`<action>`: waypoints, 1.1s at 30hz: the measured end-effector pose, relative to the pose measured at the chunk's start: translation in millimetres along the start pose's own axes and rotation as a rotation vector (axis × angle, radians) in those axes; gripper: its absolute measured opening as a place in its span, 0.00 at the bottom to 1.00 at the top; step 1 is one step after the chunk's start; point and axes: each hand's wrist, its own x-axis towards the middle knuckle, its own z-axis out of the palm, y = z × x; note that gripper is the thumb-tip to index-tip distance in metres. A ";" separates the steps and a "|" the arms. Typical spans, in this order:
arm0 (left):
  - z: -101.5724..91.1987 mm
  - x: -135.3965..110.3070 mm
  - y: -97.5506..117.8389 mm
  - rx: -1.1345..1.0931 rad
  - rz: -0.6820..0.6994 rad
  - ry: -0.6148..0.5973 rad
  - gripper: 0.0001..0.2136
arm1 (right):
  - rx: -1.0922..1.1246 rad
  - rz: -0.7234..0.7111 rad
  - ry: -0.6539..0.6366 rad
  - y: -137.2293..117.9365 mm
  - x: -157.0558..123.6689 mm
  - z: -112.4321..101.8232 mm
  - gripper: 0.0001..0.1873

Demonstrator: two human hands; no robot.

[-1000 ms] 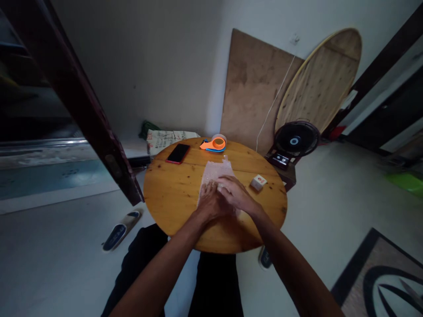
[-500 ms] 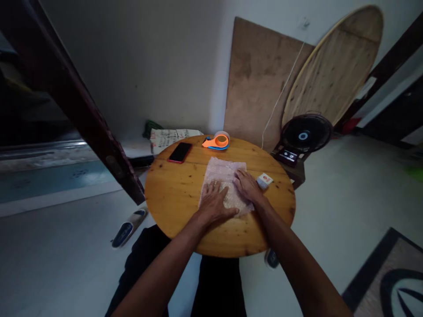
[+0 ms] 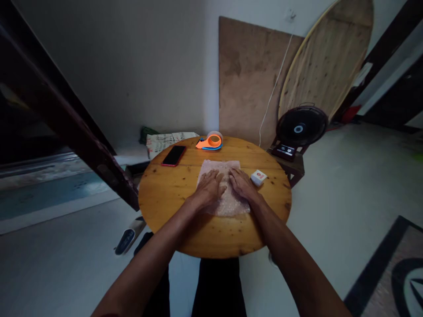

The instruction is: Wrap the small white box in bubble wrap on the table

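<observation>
A sheet of pinkish bubble wrap [image 3: 228, 204] lies flat on the round wooden table [image 3: 165, 193]. My left hand [image 3: 210, 187] rests on its left half, palm down with the fingers stretched out. On the right half lies my right hand [image 3: 242, 181], also flat, its fingers pointing up and left. Neither hand grips anything. Just right of my right hand sits a small white box [image 3: 258, 177] with a red mark on top.
Toward the table's far edge are an orange and blue tape dispenser [image 3: 210, 141] and a phone [image 3: 174, 156] with a red edge. A round black fan [image 3: 302, 125] stands on a wooden stool [image 3: 295, 168] beyond the table's right side. Boards lean against the wall.
My left hand has slid away from me, up the bubble wrap, and its thumb has drawn in. My right hand still presses on the wrap. The camera view has shifted slightly.
</observation>
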 end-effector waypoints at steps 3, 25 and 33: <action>16.0 10.7 -10.2 -0.004 -0.005 -0.059 0.29 | -0.015 -0.003 0.010 0.6 -0.3 -1.5 0.22; 39.3 3.9 -20.4 -0.013 0.087 -0.017 0.42 | -0.165 -0.027 -0.023 9.2 3.5 3.3 0.22; 39.1 4.2 -21.2 -0.022 0.092 -0.018 0.41 | -0.018 -0.018 0.135 4.2 0.9 -1.0 0.21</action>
